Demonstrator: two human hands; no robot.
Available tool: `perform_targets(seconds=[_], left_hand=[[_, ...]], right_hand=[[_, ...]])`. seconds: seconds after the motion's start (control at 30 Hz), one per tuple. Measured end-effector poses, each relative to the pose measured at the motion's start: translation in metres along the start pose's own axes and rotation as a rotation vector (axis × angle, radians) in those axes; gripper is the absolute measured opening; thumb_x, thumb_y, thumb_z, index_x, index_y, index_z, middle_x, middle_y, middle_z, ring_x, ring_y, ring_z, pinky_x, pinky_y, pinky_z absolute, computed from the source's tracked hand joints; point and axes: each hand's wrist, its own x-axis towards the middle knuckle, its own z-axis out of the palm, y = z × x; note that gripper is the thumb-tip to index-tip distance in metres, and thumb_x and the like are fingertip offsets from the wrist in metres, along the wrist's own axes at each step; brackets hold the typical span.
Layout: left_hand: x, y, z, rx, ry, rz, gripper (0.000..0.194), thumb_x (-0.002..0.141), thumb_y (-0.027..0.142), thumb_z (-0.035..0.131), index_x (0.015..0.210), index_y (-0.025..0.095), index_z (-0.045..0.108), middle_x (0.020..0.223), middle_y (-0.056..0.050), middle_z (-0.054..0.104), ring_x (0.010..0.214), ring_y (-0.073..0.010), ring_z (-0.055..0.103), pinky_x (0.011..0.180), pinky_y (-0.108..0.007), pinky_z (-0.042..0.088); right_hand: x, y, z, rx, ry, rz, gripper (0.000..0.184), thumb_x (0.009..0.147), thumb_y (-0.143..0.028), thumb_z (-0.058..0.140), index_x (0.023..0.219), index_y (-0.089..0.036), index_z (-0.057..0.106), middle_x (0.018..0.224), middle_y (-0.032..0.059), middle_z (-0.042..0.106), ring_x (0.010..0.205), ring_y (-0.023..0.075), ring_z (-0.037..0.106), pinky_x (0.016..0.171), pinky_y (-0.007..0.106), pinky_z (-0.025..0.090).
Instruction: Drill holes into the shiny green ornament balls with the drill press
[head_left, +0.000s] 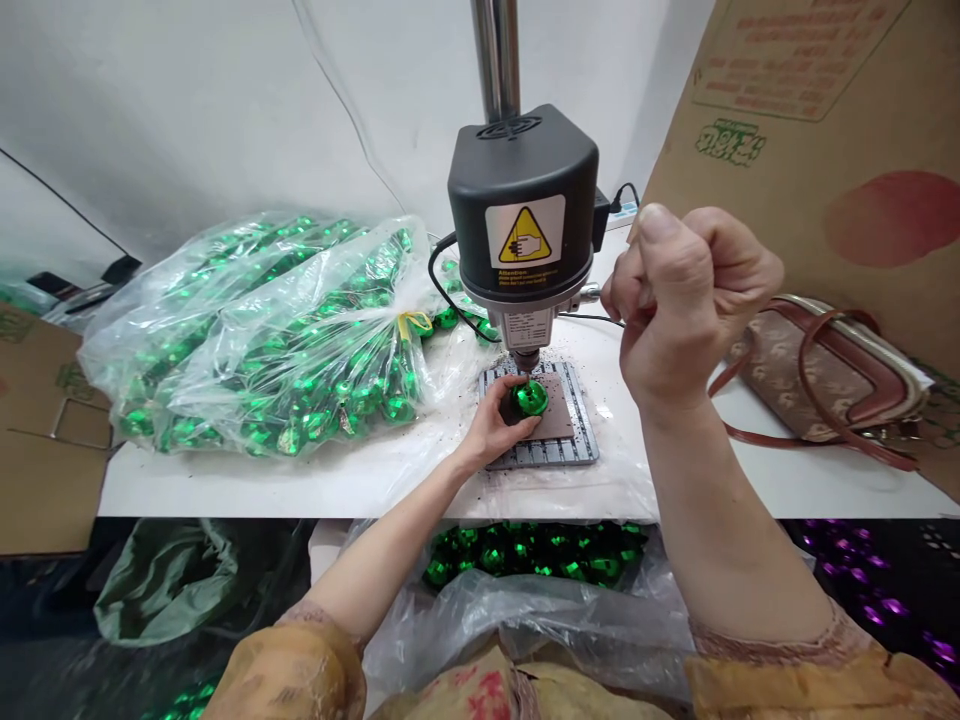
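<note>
A green ball (534, 398) is set on a brown board (553, 427), right under the nose of a black drill (525, 180), which is mounted at 12 o'clock from it on a shiny metal post (496, 60). By the left hand (495, 428), reached in from 8 o'clock, the ball is pinched, with the thumb and the fingers clamped on its sides. Whether the ball is touched by the drill's tip cannot be told.

The right hand (682, 295) is raised at 2 o'clock, just beside the drill; its fingers are curled together into a fist, and whether anything is gripped inside cannot be told. The board is laid on a slotted metal base (585, 435), and dark crumbs are scattered around it on the white table (225, 485).

At 9 o'clock, a clear plastic bag (255, 345) is filled with shiny green balls and fastened with a yellow tie (414, 323). A patterned handbag (825, 375) is placed at 3 o'clock, before a cardboard box (787, 190). At 6 o'clock, below the table's edge, more green balls (536, 555) are heaped in plastic. Shiny purple things (862, 570) are seen at 4 o'clock.
</note>
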Motion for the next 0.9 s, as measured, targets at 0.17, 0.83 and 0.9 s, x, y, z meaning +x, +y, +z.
perform_targets(seconds=[0.17, 0.83, 0.9], left_hand=[[0.001, -0.001, 0.004, -0.047, 0.016, -0.043, 0.055, 0.076, 0.044, 0.082, 0.119, 0.020, 0.056, 0.117, -0.009, 0.066, 0.110, -0.0255, 0.064, 0.102, -0.043, 0.050], [0.000, -0.003, 0.006, -0.108, 0.007, -0.032, 0.057, 0.077, 0.046, 0.082, 0.120, 0.020, 0.053, 0.120, -0.010, 0.065, 0.114, -0.0252, 0.063, 0.102, -0.041, 0.049], [0.000, -0.003, 0.006, -0.101, 0.013, -0.028, 0.057, 0.077, 0.046, 0.081, 0.119, 0.020, 0.053, 0.120, -0.010, 0.065, 0.114, -0.0249, 0.063, 0.101, -0.041, 0.049]], right_hand=[[-0.002, 0.001, -0.002, -0.140, -0.027, -0.038, 0.051, 0.090, -0.046, 0.056, 0.057, -0.023, 0.024, 0.044, -0.0046, 0.029, 0.040, 0.0084, 0.028, 0.043, 0.032, 0.028], [-0.028, 0.019, -0.014, 0.065, -0.018, -0.211, 0.053, 0.087, -0.025, 0.059, 0.057, -0.017, 0.016, 0.046, -0.0057, 0.020, 0.039, 0.0021, 0.024, 0.042, 0.025, 0.020], [-0.033, 0.021, -0.017, 0.018, -0.006, -0.222, 0.054, 0.086, -0.027, 0.060, 0.055, -0.017, 0.017, 0.046, -0.0052, 0.021, 0.039, 0.0030, 0.024, 0.041, 0.026, 0.020]])
